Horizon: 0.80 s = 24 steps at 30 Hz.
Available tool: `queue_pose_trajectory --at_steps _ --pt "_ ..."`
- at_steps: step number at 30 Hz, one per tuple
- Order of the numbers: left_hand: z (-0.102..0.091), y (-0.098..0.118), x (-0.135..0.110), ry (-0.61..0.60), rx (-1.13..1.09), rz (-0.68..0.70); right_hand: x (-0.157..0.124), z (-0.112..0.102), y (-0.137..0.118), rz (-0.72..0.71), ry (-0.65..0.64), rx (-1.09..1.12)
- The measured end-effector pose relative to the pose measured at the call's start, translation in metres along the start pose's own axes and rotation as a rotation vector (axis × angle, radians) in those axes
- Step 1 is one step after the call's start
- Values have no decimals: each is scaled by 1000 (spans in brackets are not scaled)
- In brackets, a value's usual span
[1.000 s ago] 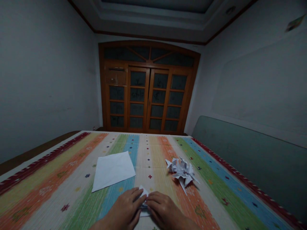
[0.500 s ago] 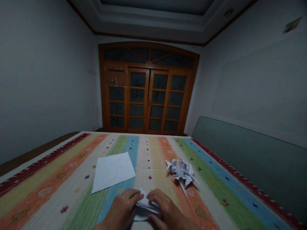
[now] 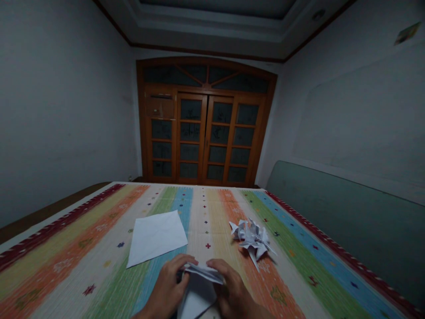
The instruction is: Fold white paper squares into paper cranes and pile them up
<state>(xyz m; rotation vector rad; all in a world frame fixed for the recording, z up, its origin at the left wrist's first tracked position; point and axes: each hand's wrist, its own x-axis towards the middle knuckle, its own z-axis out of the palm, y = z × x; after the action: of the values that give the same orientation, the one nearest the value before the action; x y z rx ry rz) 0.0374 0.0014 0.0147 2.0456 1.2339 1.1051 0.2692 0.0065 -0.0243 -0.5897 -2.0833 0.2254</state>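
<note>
Both hands hold a folded white paper sheet (image 3: pixel 198 294) near the near edge of the view. My left hand (image 3: pixel 167 285) grips its left side, and my right hand (image 3: pixel 230 288) grips its right side. The paper's upper fold lies across the fingers, and its lower part runs out of view. Ahead and to the left, a flat white paper square (image 3: pixel 156 238) lies on the striped woven cloth (image 3: pixel 206 212), apart from my hands. To the right sits a crumpled, spiky white paper mass (image 3: pixel 252 237), also untouched.
The cloth has multicoloured stripes and a red border, and it reaches a far edge before a brown wooden glazed door (image 3: pixel 206 137). A grey-green padded panel (image 3: pixel 345 217) runs along the right side, and a dark wooden edge (image 3: pixel 49 212) runs along the left.
The white paper between my hands has opened out and looks larger, with more of it hanging toward me. My hands have risen slightly and now hold it by its sides.
</note>
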Motion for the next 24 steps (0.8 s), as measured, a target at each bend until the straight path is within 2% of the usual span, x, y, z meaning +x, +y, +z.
queue_pose_trajectory --at_steps 3,9,12,18,24 --pt "0 -1 3 3 -99 -43 -3 2 1 40 -55 6" --pt "0 -14 5 3 -147 -41 5 -3 -4 98 -291 33" --pt "-6 -14 5 -47 -57 29 7 -5 -5 128 -346 -25" --pt "-15 -14 3 -139 212 217 2 -1 1 208 -295 -137" --pt "-17 -29 -2 -235 420 346 4 -8 -3 179 -427 -176"
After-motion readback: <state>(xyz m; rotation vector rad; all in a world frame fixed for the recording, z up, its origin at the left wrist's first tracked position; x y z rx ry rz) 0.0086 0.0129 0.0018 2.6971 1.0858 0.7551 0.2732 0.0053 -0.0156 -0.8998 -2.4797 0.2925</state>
